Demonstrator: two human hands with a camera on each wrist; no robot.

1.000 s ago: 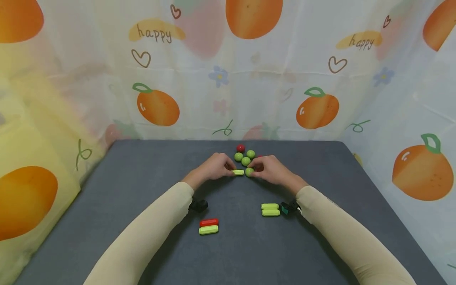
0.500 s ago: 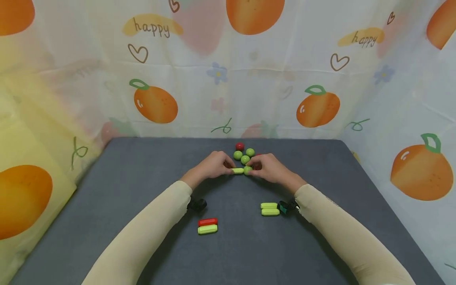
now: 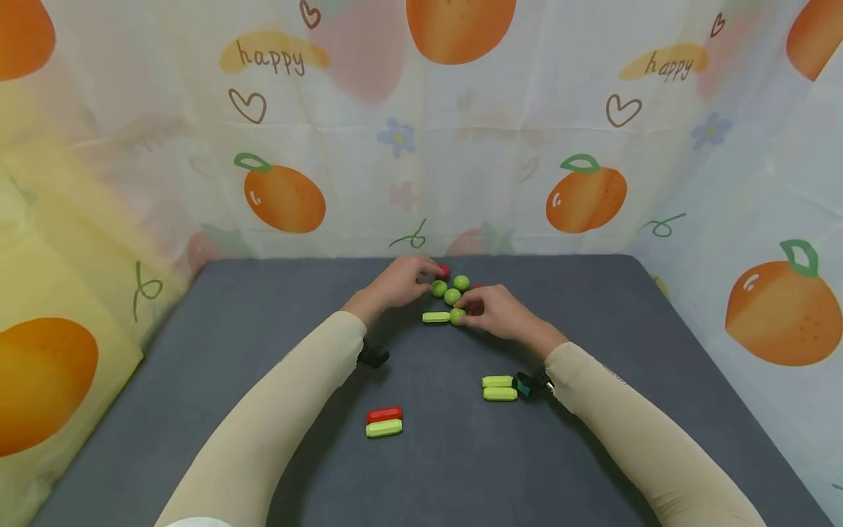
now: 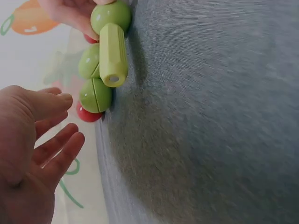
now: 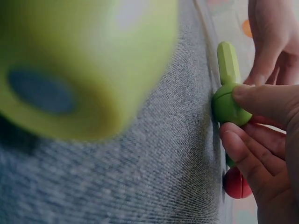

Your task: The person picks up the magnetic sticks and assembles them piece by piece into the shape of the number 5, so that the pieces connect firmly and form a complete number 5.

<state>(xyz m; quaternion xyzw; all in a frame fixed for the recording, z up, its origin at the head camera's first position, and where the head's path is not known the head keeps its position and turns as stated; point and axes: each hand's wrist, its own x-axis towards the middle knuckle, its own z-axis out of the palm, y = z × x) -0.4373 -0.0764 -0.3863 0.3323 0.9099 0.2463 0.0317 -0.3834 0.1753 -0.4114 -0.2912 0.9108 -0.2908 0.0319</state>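
My right hand (image 3: 502,313) pinches a green ball (image 5: 229,106) between thumb and fingers, low over the dark table. A yellow-green faceted rod (image 4: 112,53), with a grey disc in its end, meets that ball end-on. To the left of the cluster, my left hand (image 3: 402,282) has loosely spread fingers and holds nothing. In the left wrist view, a gap shows between it and the nearest green ball (image 4: 95,95) and red ball (image 4: 87,114). Two further green balls, one at the centre (image 3: 452,296) and one behind (image 3: 462,283), sit close by. A second red ball (image 3: 479,286) is mostly hidden behind my right hand.
Two yellow-green rods (image 3: 500,394) lie side by side below my right wrist. Nearer the front, a red rod (image 3: 384,415) lies against a yellow-green rod (image 3: 384,428). A fruit-patterned curtain (image 3: 356,176) hangs along the table's (image 3: 296,293) back edge.
My left hand has let go of the yellow-green rod and moved back toward the red ball. The rod stays against the green ball, which my right hand still holds.
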